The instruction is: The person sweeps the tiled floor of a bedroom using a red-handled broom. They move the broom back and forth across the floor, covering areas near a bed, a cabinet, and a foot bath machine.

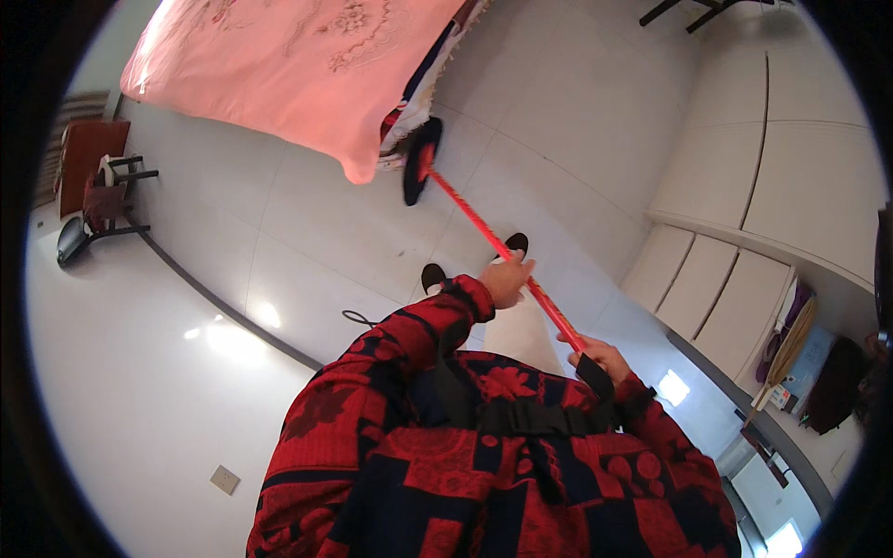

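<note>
A broom (473, 218) with a long red handle and a dark head slants from my body toward the far left. My left hand (505, 281) is closed around the middle of its handle. Near the handle's top end, my right hand (606, 359) grips it close to my waist. The black head (423, 160) rests by the floor beside the hanging corner of a pink bedspread (307, 102). That head is slightly smeared, so its bristles or pad cannot be made out.
Pale tiled floor (558, 121) surrounds my dark shoes (433, 277). Cream cabinets (726, 177) line the right side, with a shelf of bags below. At far left stands a dark chair (102, 209). A white wall (130, 372) with a socket (224, 480) lies at left.
</note>
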The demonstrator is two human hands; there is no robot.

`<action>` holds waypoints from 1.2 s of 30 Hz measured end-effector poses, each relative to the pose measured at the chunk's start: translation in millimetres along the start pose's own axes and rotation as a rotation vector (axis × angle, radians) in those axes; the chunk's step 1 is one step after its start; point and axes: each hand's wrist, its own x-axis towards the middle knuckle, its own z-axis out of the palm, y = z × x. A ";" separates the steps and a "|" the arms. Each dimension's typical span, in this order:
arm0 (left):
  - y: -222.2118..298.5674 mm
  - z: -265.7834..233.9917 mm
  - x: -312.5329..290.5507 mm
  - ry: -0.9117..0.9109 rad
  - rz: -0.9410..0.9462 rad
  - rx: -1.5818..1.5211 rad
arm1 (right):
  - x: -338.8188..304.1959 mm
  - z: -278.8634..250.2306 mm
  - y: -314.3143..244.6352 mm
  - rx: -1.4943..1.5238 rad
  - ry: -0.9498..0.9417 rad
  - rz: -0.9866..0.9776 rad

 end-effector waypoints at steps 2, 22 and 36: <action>-10.0 -0.6 10.5 -0.080 -0.121 0.014 | 22.2 -0.3 -12.9 0.252 -0.157 0.084; 109.9 57.0 209.7 -0.262 0.161 0.315 | -86.1 -88.1 -81.3 0.373 0.287 -0.080; 200.1 23.3 233.8 -0.270 0.416 0.288 | -161.5 -96.6 -77.2 0.346 0.363 -0.237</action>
